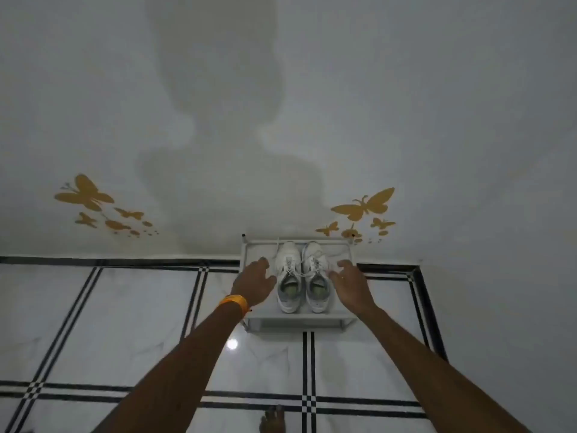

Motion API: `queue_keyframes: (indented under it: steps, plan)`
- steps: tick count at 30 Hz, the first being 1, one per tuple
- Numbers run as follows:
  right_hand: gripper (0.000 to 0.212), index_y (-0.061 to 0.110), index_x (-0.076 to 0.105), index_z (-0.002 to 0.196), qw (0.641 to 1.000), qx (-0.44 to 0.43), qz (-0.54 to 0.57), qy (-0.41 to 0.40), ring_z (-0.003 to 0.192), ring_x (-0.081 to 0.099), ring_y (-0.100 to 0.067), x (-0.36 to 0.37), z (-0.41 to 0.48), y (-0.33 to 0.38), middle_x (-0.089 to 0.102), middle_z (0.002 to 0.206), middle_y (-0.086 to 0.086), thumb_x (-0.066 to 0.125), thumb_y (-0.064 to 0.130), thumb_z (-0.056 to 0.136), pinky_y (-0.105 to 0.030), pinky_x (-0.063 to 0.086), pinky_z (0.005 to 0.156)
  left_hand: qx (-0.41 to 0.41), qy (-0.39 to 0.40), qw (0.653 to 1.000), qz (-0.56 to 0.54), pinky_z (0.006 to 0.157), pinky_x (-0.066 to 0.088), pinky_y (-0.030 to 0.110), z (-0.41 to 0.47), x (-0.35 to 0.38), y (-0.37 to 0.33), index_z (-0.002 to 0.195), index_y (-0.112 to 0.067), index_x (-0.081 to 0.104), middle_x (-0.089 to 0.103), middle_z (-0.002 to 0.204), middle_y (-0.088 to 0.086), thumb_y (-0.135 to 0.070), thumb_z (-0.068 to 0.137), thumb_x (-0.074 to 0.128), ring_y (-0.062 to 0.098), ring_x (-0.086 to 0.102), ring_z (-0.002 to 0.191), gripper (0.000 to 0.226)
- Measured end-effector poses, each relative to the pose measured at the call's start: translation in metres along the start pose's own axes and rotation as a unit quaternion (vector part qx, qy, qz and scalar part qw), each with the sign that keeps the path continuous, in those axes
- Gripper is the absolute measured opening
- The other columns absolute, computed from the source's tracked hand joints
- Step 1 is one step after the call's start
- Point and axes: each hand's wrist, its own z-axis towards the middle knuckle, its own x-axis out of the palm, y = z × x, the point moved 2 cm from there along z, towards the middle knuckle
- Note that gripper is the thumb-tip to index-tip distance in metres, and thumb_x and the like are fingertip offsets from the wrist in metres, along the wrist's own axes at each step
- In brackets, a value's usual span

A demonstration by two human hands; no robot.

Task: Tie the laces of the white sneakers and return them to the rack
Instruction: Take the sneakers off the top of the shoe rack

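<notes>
On the top shelf of a low white metal shoe rack, set against a pale wall: one pair of white lace-up sneakers, side by side, toes toward the wall, heels toward me.

Item 1, left white sneaker: grey lining, greenish insole showing, laces loose across the tongue.

Item 2, right white sneaker: same make, laces untied, one strand trailing over toward its partner.

Item 3, my left hand: reached out just beside the left shoe's outer side, fingers spread and slightly curled, holding nothing. An orange band sat on that wrist.

Item 4, my right hand: placed just beside the right shoe's outer side, fingers apart and relaxed, empty; whether the fingertips touched the shoe I could not tell.

Surroundings: glossy white marble-patterned floor tiles with black striped borders; yellow butterfly decals on the wall to either side of the rack; my bare toes at the lower edge.
</notes>
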Motion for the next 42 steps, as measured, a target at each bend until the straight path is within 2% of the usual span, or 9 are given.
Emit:
queue_keyframes:
  steps: [5,8,15,20,24,29,35,39,42]
  plan:
    - [0.042,0.001,0.050,0.126,0.995,0.089,-0.007,0.035,0.108,0.060,-0.035,0.082,0.084,-0.073,0.064,0.113,-0.021,0.056,0.028,0.095,-0.040,0.049,0.091,-0.081,0.044,0.995,-0.032,0.100,0.046,0.039,0.087,0.077,0.069,0.130,-0.007,0.049,0.059,0.131,0.014,-0.028,0.094,0.056,0.031,0.056,0.120,0.042]
    - [0.043,0.003,0.047,0.131,0.994,0.103,-0.028,0.024,0.114,0.057,-0.037,0.122,0.138,-0.112,0.059,0.123,-0.021,0.054,0.027,0.096,-0.038,0.045,0.091,-0.099,0.050,0.993,-0.046,0.100,0.046,0.040,0.136,0.131,0.098,0.130,-0.006,0.049,0.060,0.129,0.016,-0.029,0.095,0.054,0.033,0.056,0.118,0.042]
    - [0.048,0.005,0.041,0.134,0.990,0.093,-0.105,0.022,0.112,0.055,-0.041,0.194,0.226,-0.193,0.052,0.123,-0.023,0.055,0.025,0.093,-0.045,0.049,0.090,-0.107,0.013,0.992,-0.069,0.089,0.053,0.047,0.221,0.228,0.147,0.123,-0.008,0.049,0.068,0.109,0.019,-0.035,0.095,0.052,0.039,0.065,0.100,0.039]
    - [0.047,0.007,0.040,0.139,0.987,0.050,-0.149,-0.019,0.108,0.058,-0.041,0.205,0.245,-0.217,0.055,0.120,-0.022,0.051,0.013,0.093,-0.045,0.048,0.087,-0.086,0.012,0.996,0.015,0.084,0.051,0.043,0.245,0.252,0.158,0.117,-0.004,0.050,0.066,0.109,0.019,-0.028,0.091,0.057,0.040,0.063,0.098,0.036]
    - [0.046,0.006,0.046,0.135,0.985,0.015,-0.173,0.012,0.103,0.063,-0.040,0.199,0.254,-0.216,0.065,0.113,-0.021,0.054,0.014,0.091,-0.040,0.050,0.084,-0.078,-0.007,0.995,0.067,0.087,0.049,0.044,0.249,0.259,0.154,0.118,-0.001,0.052,0.066,0.112,0.022,-0.022,0.093,0.056,0.041,0.062,0.102,0.033]
    - [0.036,0.005,0.054,0.127,0.987,-0.047,-0.157,-0.007,0.098,0.065,-0.037,0.182,0.218,-0.208,0.069,0.108,-0.018,0.056,0.014,0.092,-0.037,0.049,0.080,-0.056,-0.028,0.997,0.052,0.081,0.049,0.043,0.210,0.253,0.147,0.106,-0.002,0.055,0.068,0.103,0.022,-0.018,0.093,0.053,0.042,0.063,0.095,0.021]
    - [0.042,0.008,0.053,0.135,0.996,-0.074,-0.055,-0.016,0.104,0.064,-0.034,0.156,0.098,-0.209,0.068,0.113,-0.016,0.054,0.007,0.093,-0.034,0.048,0.084,-0.059,-0.052,0.997,-0.019,0.072,0.048,0.035,0.080,0.238,0.124,0.102,-0.004,0.054,0.068,0.096,0.017,-0.016,0.096,0.051,0.036,0.066,0.088,0.014]
    - [0.041,0.012,0.052,0.137,0.997,-0.070,-0.031,-0.020,0.108,0.065,-0.030,0.154,0.014,-0.227,0.068,0.119,-0.010,0.056,0.019,0.097,-0.033,0.049,0.087,-0.032,-0.052,0.998,-0.022,0.074,0.043,0.028,0.001,0.236,0.118,0.107,-0.004,0.057,0.070,0.100,0.014,-0.018,0.097,0.052,0.032,0.066,0.090,0.018]
    - [0.041,0.015,0.052,0.137,0.998,-0.058,-0.009,-0.022,0.113,0.063,-0.024,0.164,-0.034,-0.247,0.066,0.125,-0.005,0.058,0.020,0.097,-0.028,0.046,0.093,-0.032,-0.046,0.997,-0.053,0.075,0.053,0.031,-0.041,0.255,0.133,0.101,-0.009,0.056,0.069,0.094,0.010,-0.022,0.097,0.053,0.021,0.060,0.077,0.014]
